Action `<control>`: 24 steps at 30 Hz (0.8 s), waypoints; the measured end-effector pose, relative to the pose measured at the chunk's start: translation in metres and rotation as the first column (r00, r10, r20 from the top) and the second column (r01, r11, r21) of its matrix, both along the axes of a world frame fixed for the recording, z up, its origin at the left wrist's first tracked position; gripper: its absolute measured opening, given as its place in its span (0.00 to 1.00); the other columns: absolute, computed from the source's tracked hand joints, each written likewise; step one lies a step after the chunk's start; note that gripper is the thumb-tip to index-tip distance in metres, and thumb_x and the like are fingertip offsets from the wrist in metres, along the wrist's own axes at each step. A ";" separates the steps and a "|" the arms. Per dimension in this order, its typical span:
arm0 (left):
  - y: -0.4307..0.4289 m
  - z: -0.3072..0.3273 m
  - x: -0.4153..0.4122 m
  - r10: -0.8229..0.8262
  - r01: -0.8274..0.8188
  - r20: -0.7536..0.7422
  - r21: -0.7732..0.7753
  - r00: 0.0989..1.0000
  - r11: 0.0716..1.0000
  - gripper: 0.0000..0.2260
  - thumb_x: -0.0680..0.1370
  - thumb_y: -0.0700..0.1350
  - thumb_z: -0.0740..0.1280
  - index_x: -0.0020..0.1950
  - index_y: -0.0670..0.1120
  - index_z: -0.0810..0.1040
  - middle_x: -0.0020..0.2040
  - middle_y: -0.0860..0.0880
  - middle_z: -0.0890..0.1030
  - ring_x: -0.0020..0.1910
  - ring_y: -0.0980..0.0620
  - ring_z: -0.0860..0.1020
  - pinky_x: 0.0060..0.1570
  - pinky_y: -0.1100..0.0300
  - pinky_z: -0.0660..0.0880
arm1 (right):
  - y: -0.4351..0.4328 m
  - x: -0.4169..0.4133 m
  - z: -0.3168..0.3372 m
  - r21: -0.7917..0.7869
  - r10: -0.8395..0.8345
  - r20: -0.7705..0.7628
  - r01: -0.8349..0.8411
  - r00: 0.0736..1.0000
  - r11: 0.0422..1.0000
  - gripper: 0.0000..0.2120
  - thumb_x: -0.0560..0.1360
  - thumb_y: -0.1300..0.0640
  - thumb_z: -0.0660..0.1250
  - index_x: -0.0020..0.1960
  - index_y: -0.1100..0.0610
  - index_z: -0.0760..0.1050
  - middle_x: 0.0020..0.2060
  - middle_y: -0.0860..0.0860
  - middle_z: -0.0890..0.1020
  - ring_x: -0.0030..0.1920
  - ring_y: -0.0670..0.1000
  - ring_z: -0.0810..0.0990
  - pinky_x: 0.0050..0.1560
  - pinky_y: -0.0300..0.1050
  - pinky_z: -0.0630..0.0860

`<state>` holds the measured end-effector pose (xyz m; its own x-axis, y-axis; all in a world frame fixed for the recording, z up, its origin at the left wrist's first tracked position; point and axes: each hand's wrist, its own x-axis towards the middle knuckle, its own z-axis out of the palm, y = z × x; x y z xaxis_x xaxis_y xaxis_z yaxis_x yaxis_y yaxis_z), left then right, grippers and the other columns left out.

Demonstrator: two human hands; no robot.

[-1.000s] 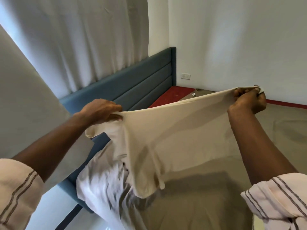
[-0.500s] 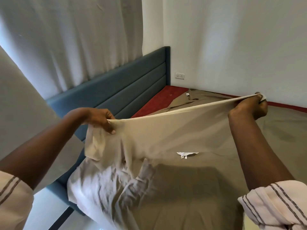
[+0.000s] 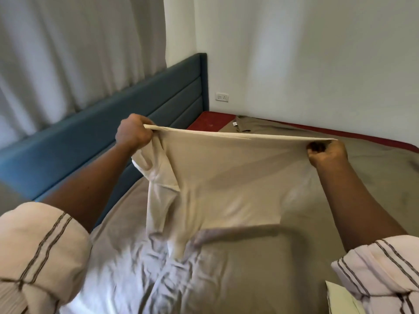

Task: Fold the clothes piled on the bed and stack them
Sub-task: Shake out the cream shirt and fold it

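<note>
Left grip [image 3: 132, 132] and right grip [image 3: 327, 154] hold cream garment [image 3: 226, 177] taut above bed [image 3: 294, 257].

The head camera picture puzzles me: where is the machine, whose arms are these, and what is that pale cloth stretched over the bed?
There is no machine here. A person wears one camera on the head, looking forward and down, so the two arms with rolled striped sleeves are their own. The left hand and the right hand each grip one end of the top edge of a cream garment, pulling it taut in the air. Its lower end hangs down to a crumpled white cloth lying on the near left of the bed, which has a brownish sheet. Behind stands a blue headboard.
</note>
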<state>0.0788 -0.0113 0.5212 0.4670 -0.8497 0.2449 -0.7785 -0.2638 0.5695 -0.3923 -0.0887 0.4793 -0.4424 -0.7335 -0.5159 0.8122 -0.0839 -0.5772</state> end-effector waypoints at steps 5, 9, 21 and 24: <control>-0.030 0.003 -0.007 0.009 -0.040 -0.095 -0.332 0.995 0.942 0.18 0.71 0.41 0.63 0.53 0.56 0.87 0.51 0.52 0.87 0.53 0.49 0.83 0.56 0.51 0.81 | 0.009 0.014 0.011 -0.087 -0.141 0.119 0.152 0.983 0.985 0.19 0.84 0.50 0.52 0.61 0.59 0.75 0.59 0.58 0.81 0.54 0.59 0.82 0.56 0.54 0.83; -0.008 -0.033 0.010 -0.139 0.184 0.151 -0.343 0.979 0.921 0.16 0.66 0.44 0.63 0.47 0.51 0.87 0.43 0.48 0.87 0.43 0.44 0.84 0.46 0.50 0.80 | 0.052 0.015 -0.029 -0.106 -0.275 0.204 0.300 0.940 0.948 0.20 0.84 0.47 0.49 0.49 0.57 0.75 0.46 0.56 0.83 0.44 0.56 0.84 0.55 0.50 0.83; 0.158 -0.372 0.042 -0.657 0.365 0.329 0.626 0.678 0.690 0.14 0.62 0.41 0.71 0.46 0.50 0.83 0.32 0.48 0.78 0.26 0.43 0.80 0.23 0.54 0.76 | 0.289 0.019 -0.376 0.655 0.210 -0.195 -0.032 0.958 0.755 0.08 0.70 0.65 0.78 0.41 0.58 0.78 0.45 0.56 0.82 0.45 0.55 0.80 0.47 0.51 0.79; 0.206 -0.418 0.015 -0.642 0.292 0.298 0.704 0.706 0.647 0.22 0.56 0.35 0.81 0.48 0.48 0.86 0.35 0.47 0.79 0.28 0.43 0.82 0.25 0.54 0.79 | 0.333 0.017 -0.422 0.815 0.520 -0.281 -0.085 0.806 0.573 0.04 0.68 0.63 0.77 0.42 0.60 0.83 0.40 0.55 0.83 0.43 0.55 0.80 0.48 0.56 0.78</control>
<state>0.0938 0.1944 0.1030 -0.0760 -0.9505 -0.3012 -0.9942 0.0954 -0.0503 -0.3753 0.2444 0.0577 -0.5960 -0.3241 -0.7346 0.3241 0.7400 -0.5894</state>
